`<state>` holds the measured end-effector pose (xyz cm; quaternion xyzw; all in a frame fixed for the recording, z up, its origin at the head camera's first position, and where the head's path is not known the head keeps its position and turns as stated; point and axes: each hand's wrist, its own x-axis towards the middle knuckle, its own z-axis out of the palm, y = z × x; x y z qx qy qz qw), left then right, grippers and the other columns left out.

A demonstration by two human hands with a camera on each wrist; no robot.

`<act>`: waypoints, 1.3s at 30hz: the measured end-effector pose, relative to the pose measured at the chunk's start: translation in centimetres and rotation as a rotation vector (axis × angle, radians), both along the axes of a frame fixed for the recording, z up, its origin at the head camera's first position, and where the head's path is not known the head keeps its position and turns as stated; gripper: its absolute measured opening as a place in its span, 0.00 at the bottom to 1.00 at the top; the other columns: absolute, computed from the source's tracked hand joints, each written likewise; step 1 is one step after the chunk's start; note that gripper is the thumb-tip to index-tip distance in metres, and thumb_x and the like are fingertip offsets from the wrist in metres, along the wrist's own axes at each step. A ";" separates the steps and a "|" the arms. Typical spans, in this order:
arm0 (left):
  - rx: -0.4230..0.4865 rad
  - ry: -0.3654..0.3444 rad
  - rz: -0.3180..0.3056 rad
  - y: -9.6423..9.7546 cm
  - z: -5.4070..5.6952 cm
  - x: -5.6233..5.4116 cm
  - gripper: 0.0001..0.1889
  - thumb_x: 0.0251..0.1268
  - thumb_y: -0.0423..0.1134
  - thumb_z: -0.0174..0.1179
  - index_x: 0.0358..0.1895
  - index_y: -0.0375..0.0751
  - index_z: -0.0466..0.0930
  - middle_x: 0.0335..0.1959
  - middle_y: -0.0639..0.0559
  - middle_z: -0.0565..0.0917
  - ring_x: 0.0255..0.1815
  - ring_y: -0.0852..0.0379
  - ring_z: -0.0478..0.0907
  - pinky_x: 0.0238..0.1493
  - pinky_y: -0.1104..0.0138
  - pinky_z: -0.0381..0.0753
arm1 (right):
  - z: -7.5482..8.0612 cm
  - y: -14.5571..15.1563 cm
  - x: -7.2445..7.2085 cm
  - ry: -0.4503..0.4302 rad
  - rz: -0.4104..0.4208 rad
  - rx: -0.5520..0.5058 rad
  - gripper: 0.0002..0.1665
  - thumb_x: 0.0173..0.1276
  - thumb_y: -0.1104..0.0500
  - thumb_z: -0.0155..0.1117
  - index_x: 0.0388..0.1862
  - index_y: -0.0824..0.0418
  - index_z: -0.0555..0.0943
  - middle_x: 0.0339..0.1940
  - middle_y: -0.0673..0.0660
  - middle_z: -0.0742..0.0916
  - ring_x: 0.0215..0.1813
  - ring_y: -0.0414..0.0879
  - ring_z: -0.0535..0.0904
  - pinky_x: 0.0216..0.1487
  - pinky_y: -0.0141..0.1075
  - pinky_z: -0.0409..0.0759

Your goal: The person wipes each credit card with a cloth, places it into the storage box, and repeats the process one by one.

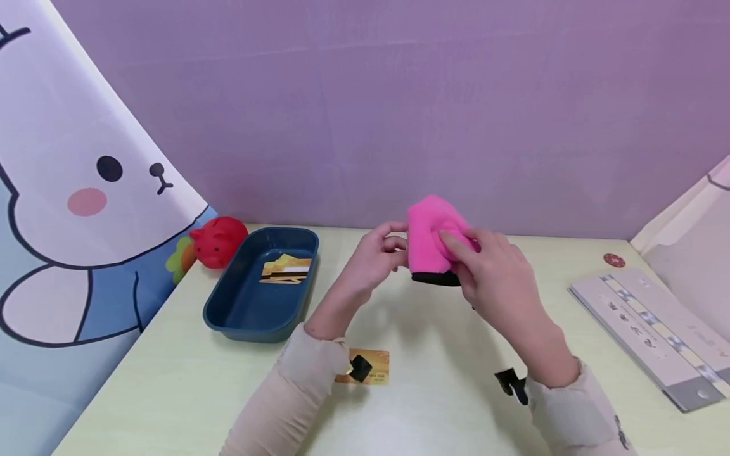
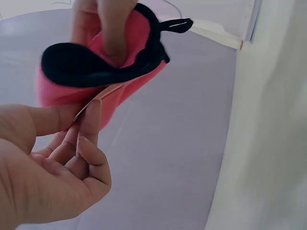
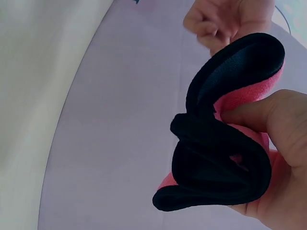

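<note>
Up above the table is a soft pink fabric pouch [image 1: 429,237] with black trim along its lower edge. My right hand [image 1: 504,282] grips it from the right, thumb pressed into the folded cloth. On the other side my left hand [image 1: 371,263] pinches a thin, flat, card-like piece [image 2: 94,99] between thumb and fingers, against the pouch just below the trim in the left wrist view. How far that piece reaches along the pouch is hidden. The right wrist view looks into the bent black-edged opening [image 3: 216,170]. A small black loop [image 2: 176,25] sticks out from the trim.
A blue tray [image 1: 213,316] at left holds several gold cards [image 1: 285,269]; a red piggy bank [image 1: 219,242] stands behind it. One gold card [image 1: 379,368] with a black piece lies under my left sleeve. Another black piece [image 1: 509,383], a grey box [image 1: 644,329] and a red chip [image 1: 614,260] lie to the right.
</note>
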<state>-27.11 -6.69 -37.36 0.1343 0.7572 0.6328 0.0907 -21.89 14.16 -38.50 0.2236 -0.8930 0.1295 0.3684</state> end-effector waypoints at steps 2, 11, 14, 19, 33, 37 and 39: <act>0.014 0.006 -0.011 -0.3 0.3 0.1 0.19 0.70 0.33 0.61 0.62 0.45 0.75 0.39 0.44 0.87 0.34 0.56 0.81 0.35 0.68 0.71 | 0.1 0.4 -0.1 -0.003 -0.006 -0.021 0.29 0.58 0.66 0.73 0.60 0.51 0.83 0.45 0.67 0.85 0.40 0.63 0.80 0.33 0.54 0.79; 0.048 0.030 -0.096 -2.0 1.3 -0.1 0.19 0.71 0.35 0.61 0.63 0.46 0.74 0.38 0.49 0.86 0.35 0.56 0.85 0.37 0.67 0.71 | 0.7 2.9 -0.6 0.041 -0.084 -0.083 0.26 0.60 0.69 0.63 0.58 0.53 0.84 0.40 0.66 0.84 0.35 0.63 0.78 0.25 0.55 0.76; 0.065 0.041 -0.127 -2.4 1.3 -0.2 0.20 0.71 0.34 0.61 0.64 0.47 0.73 0.36 0.53 0.86 0.35 0.56 0.85 0.37 0.66 0.70 | 0.7 4.0 -0.8 0.043 -0.127 -0.096 0.25 0.61 0.69 0.62 0.57 0.54 0.85 0.40 0.67 0.83 0.35 0.64 0.77 0.24 0.56 0.74; 0.069 0.054 -0.154 -2.4 1.2 -0.3 0.18 0.72 0.33 0.60 0.62 0.45 0.76 0.38 0.52 0.86 0.36 0.56 0.85 0.38 0.67 0.72 | 0.9 5.3 -0.7 0.019 -0.184 -0.131 0.25 0.61 0.69 0.61 0.57 0.55 0.85 0.41 0.67 0.83 0.39 0.66 0.76 0.27 0.58 0.73; -0.180 0.215 -0.106 -1.8 0.8 -0.2 0.19 0.74 0.33 0.57 0.64 0.49 0.79 0.56 0.52 0.82 0.52 0.53 0.78 0.45 0.66 0.79 | 1.9 5.6 0.0 0.063 -0.178 -0.202 0.24 0.62 0.68 0.62 0.57 0.55 0.85 0.42 0.69 0.83 0.42 0.66 0.76 0.29 0.58 0.72; -0.198 0.254 0.015 -1.6 0.3 -0.2 0.12 0.76 0.43 0.56 0.55 0.48 0.83 0.34 0.51 0.82 0.36 0.54 0.78 0.34 0.67 0.75 | 2.2 5.7 0.2 0.094 -0.182 -0.221 0.23 0.63 0.67 0.60 0.57 0.56 0.85 0.42 0.69 0.83 0.42 0.66 0.76 0.31 0.59 0.71; -0.176 0.254 0.049 -1.6 0.1 -0.2 0.10 0.75 0.46 0.57 0.48 0.46 0.84 0.26 0.52 0.76 0.28 0.53 0.72 0.30 0.67 0.69 | 2.4 5.7 0.3 0.113 -0.183 -0.236 0.23 0.64 0.66 0.60 0.57 0.56 0.85 0.42 0.70 0.83 0.42 0.67 0.76 0.31 0.59 0.71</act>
